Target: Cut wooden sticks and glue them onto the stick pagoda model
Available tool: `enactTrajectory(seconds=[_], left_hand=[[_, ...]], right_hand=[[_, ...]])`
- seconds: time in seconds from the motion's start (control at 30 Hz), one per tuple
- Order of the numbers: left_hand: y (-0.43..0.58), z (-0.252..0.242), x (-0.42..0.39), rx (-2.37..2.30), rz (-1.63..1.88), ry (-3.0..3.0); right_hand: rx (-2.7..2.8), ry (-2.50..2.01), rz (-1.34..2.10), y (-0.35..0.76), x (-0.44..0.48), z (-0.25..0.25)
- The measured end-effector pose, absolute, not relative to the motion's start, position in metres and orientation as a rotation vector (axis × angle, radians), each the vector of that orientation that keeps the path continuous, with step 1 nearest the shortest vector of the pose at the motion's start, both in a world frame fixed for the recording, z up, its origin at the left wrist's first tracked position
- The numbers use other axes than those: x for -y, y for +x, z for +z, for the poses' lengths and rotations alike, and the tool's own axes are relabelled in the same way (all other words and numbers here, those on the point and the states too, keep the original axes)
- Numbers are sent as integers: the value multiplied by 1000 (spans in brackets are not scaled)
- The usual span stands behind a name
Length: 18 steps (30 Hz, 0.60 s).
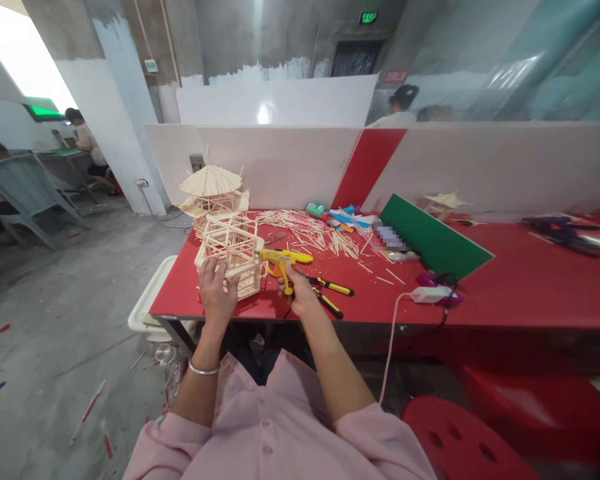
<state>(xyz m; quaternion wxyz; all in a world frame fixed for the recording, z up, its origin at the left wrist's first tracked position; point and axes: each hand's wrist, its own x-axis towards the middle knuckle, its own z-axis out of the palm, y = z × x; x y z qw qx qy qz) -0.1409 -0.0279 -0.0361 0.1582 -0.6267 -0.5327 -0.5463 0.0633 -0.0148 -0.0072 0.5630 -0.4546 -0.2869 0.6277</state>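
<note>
A yellow hot glue gun [283, 261] is in my right hand [297, 291], fingers wrapped round its grip. Its nozzle points left and meets the side of a many-sided model building made of thin wooden sticks [230, 240]. My left hand [218, 291] grips the near side of this model, its fingertips partly hidden among the sticks. Behind it rises a stick pagoda roof [213, 180]; whether the two parts are joined I cannot tell. Just right of my right hand lie pliers with yellow and black handles [337, 289].
Loose sticks [325, 233] are scattered over the red table [370, 307]. A green board [435, 240] leans at the right, near a white power strip [430, 294] with its cord hanging down. A white partition [280, 160] backs the table. A red stool [460, 440] stands below.
</note>
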Motion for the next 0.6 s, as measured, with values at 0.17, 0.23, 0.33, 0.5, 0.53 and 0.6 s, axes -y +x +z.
enactTrajectory(seconds=[0.17,0.23,0.33,0.5,0.53,0.6], left_hand=[[-141,-37,27,1532,-1556,-1805],[-141,-37,27,1527,-1559,-1801],[-140,-35,29,1506,-1554,-1791],[-135,-34,29,1559,-1545,-1781],[-133,-34,29,1574,-1547,-1779],[-130,-35,28,1592,-1544,-1783]], right_hand=[[695,-1082,1369,66,26,-12],[725,-1075,1291,63,30,-10],[789,-1067,1162,57,38,-7],[984,-1108,921,50,55,-9],[1062,-1125,843,50,57,-11],[1211,-1151,693,51,60,-15]])
